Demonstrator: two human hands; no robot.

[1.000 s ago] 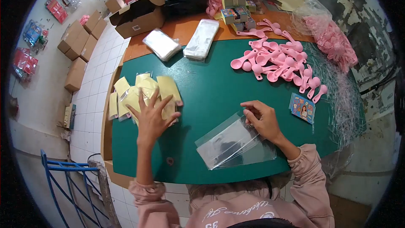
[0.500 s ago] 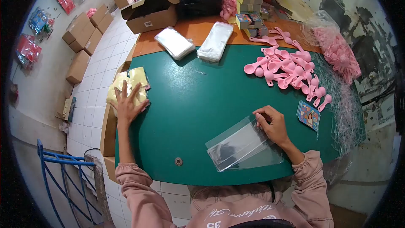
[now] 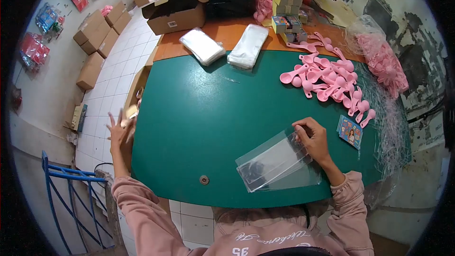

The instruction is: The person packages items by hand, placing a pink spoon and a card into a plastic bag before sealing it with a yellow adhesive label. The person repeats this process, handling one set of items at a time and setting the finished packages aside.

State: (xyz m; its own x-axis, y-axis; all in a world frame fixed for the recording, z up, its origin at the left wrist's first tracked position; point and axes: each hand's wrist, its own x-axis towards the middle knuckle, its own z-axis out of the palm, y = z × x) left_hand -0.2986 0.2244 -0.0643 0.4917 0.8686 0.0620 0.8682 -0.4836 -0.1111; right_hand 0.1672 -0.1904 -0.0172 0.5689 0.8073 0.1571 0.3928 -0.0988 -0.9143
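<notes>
Green tabletop (image 3: 204, 114): clear plastic bags (image 3: 272, 163), long axis lower-left to upper-right, upper corner pinched by right hand (image 3: 313, 137); left hand (image 3: 121, 132) splayed, well apart at left edge.

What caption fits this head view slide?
Right hand rests on clear bags on a green table near pink spoons; left hand spread beyond the table's edge.

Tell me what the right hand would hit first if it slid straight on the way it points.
Past the clear bag under the right hand, only bare green table; farther along, probably the flat stack of clear bags, though the line is a rough guess.
</notes>
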